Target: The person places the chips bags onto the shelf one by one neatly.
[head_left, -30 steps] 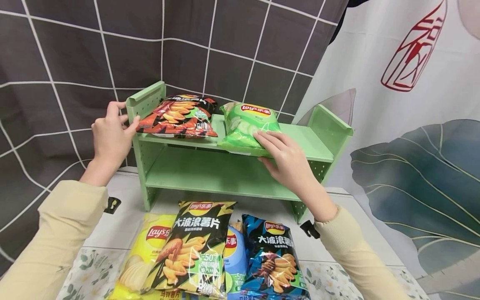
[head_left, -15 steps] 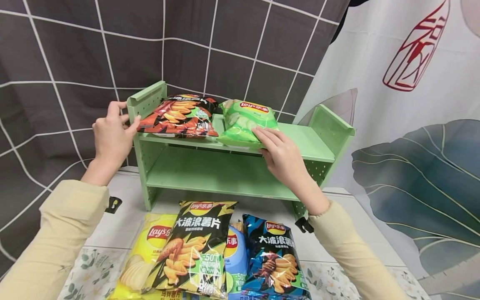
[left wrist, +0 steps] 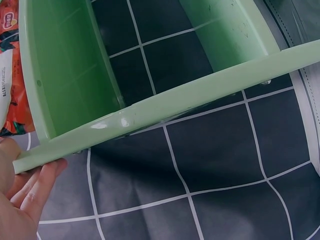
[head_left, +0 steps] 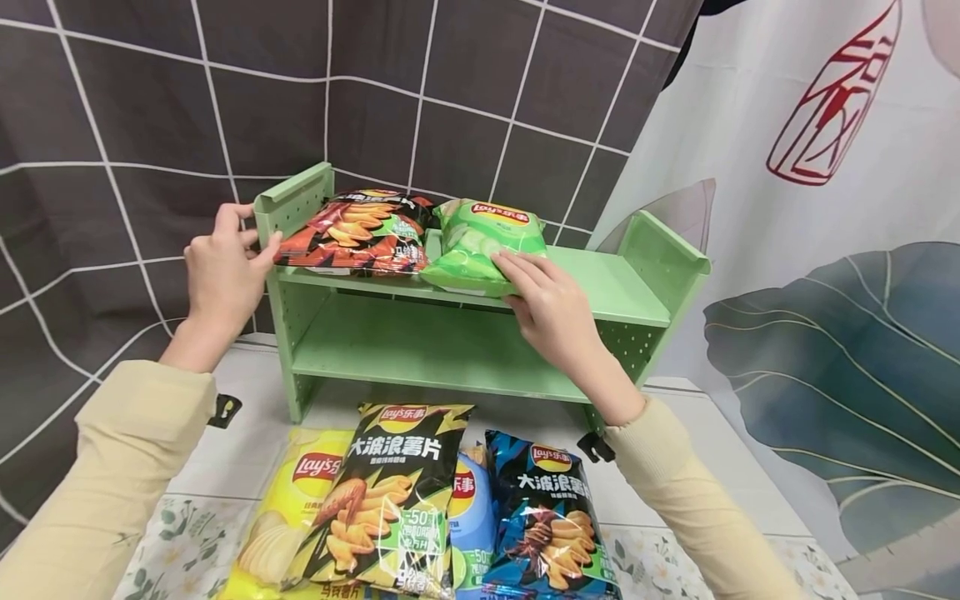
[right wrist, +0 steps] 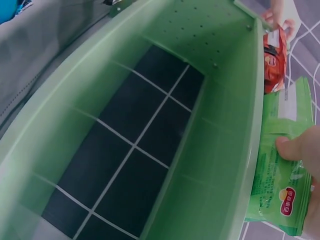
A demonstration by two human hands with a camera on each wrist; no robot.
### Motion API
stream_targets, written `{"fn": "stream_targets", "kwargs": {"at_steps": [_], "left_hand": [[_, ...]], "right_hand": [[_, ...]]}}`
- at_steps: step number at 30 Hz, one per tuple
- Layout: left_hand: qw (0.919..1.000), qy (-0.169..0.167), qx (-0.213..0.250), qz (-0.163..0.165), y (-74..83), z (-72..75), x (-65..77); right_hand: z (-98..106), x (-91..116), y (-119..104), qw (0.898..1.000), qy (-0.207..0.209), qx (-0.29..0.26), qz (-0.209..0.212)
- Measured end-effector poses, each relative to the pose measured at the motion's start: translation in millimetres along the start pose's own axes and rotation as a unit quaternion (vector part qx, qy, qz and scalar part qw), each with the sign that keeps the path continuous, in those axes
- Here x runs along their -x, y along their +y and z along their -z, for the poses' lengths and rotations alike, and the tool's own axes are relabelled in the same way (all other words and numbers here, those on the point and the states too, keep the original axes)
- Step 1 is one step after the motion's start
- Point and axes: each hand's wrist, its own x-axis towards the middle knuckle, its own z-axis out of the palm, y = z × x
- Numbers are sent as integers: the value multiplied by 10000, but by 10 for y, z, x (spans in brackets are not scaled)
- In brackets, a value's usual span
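My left hand [head_left: 225, 279] grips the upper left side panel of a green two-tier shelf [head_left: 442, 342], fingers outside and thumb toward the front edge. In the left wrist view its fingers [left wrist: 39, 190] curl round the panel's edge. My right hand [head_left: 553, 312] holds the front right corner of a green bag of potato chips [head_left: 483, 240], fingers on top. The right wrist view shows the thumb [right wrist: 286, 147] against the bag's underside. The bag lies on the top tier, right beside a red-and-black chip bag [head_left: 360, 229].
Below the shelf lie a yellow chip bag [head_left: 288, 508], a black-and-gold one [head_left: 386, 500], a light blue one [head_left: 471, 517] partly covered, and a dark blue one [head_left: 547, 521]. Dark gridded cloth [head_left: 390, 83] hangs behind. A black clip [head_left: 596, 447] sits near my right sleeve.
My right hand has slid the green chip bag left along the top tier, up to the red-and-black bag. The left hand has stayed on the side panel.
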Motion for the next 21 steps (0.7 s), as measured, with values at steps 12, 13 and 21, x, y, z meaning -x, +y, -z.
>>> {"fn": "stream_targets", "kwargs": {"at_steps": [12, 13, 21], "left_hand": [[10000, -32, 40, -15, 9, -15, -9], [10000, -30, 37, -14, 7, -16, -8], [10000, -52, 36, -23, -17, -22, -11]], "right_hand": [[-62, -104, 25, 9994, 262, 108, -200], [-73, -110, 28, 9993, 271, 134, -199], [-151, -139, 35, 9982, 168, 557, -161]]}}
